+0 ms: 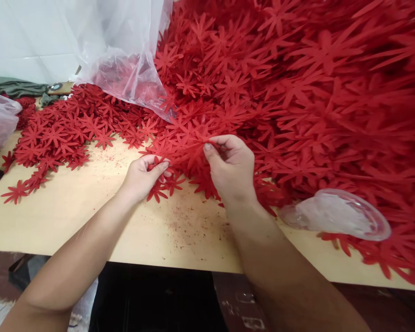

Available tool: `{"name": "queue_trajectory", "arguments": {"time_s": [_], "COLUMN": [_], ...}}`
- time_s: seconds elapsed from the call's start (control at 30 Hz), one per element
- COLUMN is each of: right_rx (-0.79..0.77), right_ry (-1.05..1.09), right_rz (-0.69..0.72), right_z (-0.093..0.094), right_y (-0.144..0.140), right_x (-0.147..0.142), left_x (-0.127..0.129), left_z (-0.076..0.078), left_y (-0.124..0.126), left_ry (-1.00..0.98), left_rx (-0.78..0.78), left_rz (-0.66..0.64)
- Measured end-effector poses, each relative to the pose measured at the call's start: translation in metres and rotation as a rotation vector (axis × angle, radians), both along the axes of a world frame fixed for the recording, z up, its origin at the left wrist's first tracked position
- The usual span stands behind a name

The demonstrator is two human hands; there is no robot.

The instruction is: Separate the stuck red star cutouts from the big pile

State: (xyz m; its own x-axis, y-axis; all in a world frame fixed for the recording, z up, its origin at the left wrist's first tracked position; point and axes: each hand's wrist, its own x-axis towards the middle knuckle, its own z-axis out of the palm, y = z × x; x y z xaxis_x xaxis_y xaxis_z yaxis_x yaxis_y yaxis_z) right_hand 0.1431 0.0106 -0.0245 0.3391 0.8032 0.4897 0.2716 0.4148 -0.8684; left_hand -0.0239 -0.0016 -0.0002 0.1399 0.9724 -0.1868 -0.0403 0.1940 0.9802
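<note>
Red flower-shaped cutouts with long narrow petals lie in a deep pile (235, 87) in front of me. My left hand (147, 175) is closed, thumb against fingers, on a red flower cutout (157, 191) at the pile's near edge. To its right, my right hand (231, 163) pinches another red cutout (197, 146) between thumb and fingertips, just over the pile. That cutout blends into the red behind it, so its outline is unclear. The two hands are apart.
A lower heap of red cutouts (58, 131) spreads to the left. A clear plastic bag (131, 74) hangs at the back. A clear plastic container (342, 214) rests at the right. Dark red crumbs dot the pale tabletop (152, 240) near its front edge.
</note>
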Motion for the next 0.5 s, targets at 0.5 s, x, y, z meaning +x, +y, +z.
{"name": "queue_trajectory", "arguments": {"time_s": [0.5], "right_rx": [-0.137], "right_ry": [-0.004], "right_rz": [0.382], "right_z": [0.011], "right_y": [-0.012], "right_x": [-0.016], "left_x": [0.004], "left_z": [-0.008], "left_y": [-0.004], "left_ry": [0.143], "left_rx": [0.313], "left_rz": [0.026]}}
